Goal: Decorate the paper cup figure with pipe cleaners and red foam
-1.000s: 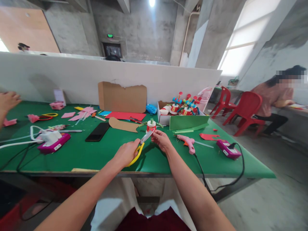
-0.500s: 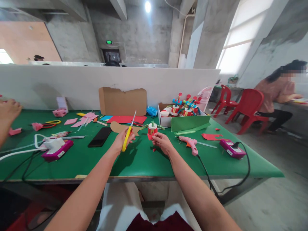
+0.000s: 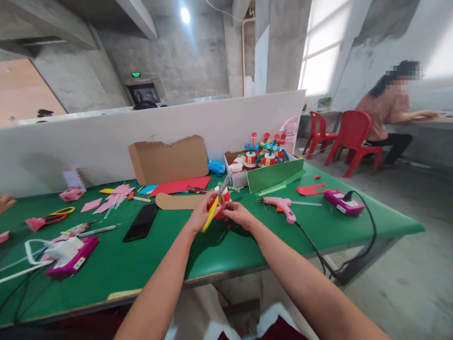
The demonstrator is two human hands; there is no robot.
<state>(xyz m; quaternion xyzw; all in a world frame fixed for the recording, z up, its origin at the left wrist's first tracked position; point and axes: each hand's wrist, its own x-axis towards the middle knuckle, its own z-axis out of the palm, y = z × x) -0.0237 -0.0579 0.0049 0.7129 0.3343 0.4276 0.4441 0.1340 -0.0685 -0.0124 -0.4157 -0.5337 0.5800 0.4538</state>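
My left hand is closed on yellow-handled scissors, whose blades point up and to the right. My right hand pinches a small red and white paper-cup figure with green coiled arms, held just above the green table. Both hands meet over the middle of the table, and the scissors lie right against the figure. The fingers hide most of the figure.
A pink glue gun with a black cord lies right of my hands, and a magenta power strip beyond it. A black phone, brown cardboard, red paper and a box of finished figures lie behind. Another person's hand shows at far left; a person sits at far right.
The left hand swung the scissors from low and flat to upright, then brought them against the cup figure. Both hands drew together. The camera turned left and tilted.
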